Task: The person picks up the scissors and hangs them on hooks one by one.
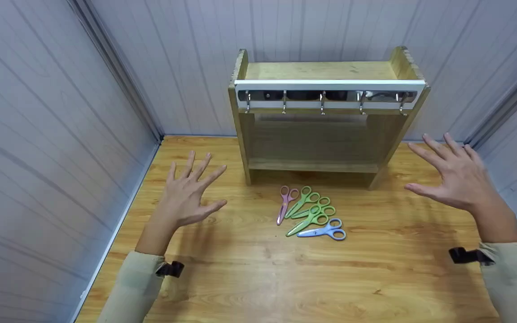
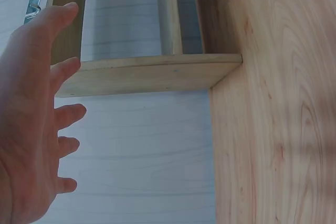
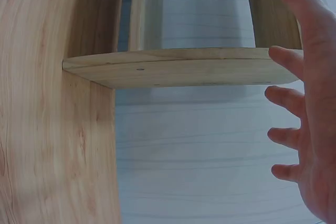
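Note:
Several scissors lie in a loose cluster on the wooden surface in the head view: pink scissors [image 1: 285, 204] at the left, overlapping green scissors [image 1: 311, 220] in the middle, blue scissors [image 1: 326, 231] at the lower right. Left of them hovers my left hand [image 1: 186, 197], fingers spread and holding nothing. On the far right my right hand [image 1: 458, 177] is likewise spread above the surface, with nothing in it. Behind the scissors stands a wooden shelf [image 1: 317, 167] whose front carries a rail of metal hooks [image 1: 322, 103]. Both wrist views show bare hands beside the shelf's side panels.
Pale panelled walls [image 1: 186, 54] close in the back and both sides. The wood-grain surface [image 1: 258, 282] stretches in front of the shelf. A black wrist strap [image 1: 170, 269] sits on the left sleeve, another strap [image 1: 469, 255] on the right.

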The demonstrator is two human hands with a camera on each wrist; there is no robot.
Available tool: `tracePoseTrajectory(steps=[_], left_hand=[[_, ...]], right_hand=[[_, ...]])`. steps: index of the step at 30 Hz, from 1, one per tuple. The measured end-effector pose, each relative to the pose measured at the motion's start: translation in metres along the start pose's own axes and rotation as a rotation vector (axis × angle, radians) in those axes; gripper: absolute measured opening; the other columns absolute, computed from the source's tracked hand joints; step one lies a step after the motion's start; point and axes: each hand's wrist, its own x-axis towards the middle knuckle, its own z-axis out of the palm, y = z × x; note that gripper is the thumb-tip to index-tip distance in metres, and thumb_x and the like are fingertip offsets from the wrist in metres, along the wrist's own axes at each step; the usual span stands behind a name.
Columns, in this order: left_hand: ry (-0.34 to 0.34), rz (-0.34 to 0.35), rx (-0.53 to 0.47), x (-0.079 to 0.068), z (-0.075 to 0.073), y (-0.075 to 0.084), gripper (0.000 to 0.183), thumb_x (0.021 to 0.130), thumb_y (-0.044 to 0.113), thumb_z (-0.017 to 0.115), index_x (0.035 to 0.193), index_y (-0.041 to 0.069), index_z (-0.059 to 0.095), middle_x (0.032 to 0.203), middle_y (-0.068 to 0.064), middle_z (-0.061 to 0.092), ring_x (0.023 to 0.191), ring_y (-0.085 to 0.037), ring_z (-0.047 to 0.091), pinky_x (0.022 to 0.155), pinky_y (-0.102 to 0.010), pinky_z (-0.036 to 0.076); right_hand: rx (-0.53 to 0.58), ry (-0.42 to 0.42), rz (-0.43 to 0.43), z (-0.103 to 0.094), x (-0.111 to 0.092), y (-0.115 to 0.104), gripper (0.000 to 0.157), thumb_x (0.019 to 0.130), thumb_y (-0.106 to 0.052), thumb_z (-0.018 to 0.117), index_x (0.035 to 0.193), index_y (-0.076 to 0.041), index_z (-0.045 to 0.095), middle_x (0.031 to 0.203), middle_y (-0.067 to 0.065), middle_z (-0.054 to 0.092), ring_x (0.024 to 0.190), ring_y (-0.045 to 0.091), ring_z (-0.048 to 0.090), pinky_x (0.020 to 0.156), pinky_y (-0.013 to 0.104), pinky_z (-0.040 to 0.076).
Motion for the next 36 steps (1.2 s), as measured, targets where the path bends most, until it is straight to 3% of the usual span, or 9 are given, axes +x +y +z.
tracePoseTrajectory(steps=[6,16,25,36], left_hand=[[0.001,0.002,-0.017,0.002,0.005,0.004,0.084,0.102,0.072,0.061,0.175,0.038,0.04,0.19,-0.008,0.024,0.177,-0.046,0.016,0.134,-0.085,0.015],[0.021,0.02,-0.022,0.002,0.018,0.012,0.081,0.102,0.071,0.062,0.174,0.037,0.043,0.188,-0.01,0.029,0.176,-0.047,0.022,0.132,-0.086,0.018],[0.012,0.022,-0.032,0.006,0.029,0.019,0.081,0.103,0.071,0.06,0.174,0.037,0.043,0.189,-0.01,0.029,0.176,-0.046,0.019,0.132,-0.085,0.022],[0.051,0.027,-0.053,0.012,0.039,0.025,0.079,0.102,0.068,0.062,0.171,0.033,0.049,0.186,-0.013,0.035,0.173,-0.049,0.029,0.128,-0.086,0.027]], right_hand=[[0.07,-0.011,0.083,0.001,0.003,0.002,0.092,0.091,-0.06,0.082,0.171,-0.033,0.048,0.181,0.019,0.041,0.168,0.061,0.029,0.126,0.089,0.022],[0.136,0.071,0.144,0.017,0.008,0.001,0.098,0.093,-0.056,0.082,0.176,-0.024,0.04,0.179,0.028,0.041,0.16,0.067,0.036,0.119,0.091,0.029],[0.268,0.08,0.21,0.024,0.014,-0.001,0.098,0.098,-0.049,0.081,0.179,-0.024,0.031,0.179,0.03,0.038,0.159,0.066,0.037,0.118,0.092,0.028],[0.394,0.094,0.259,0.033,0.022,-0.004,0.097,0.101,-0.046,0.079,0.181,-0.027,0.027,0.182,0.029,0.033,0.163,0.064,0.033,0.12,0.09,0.028]])
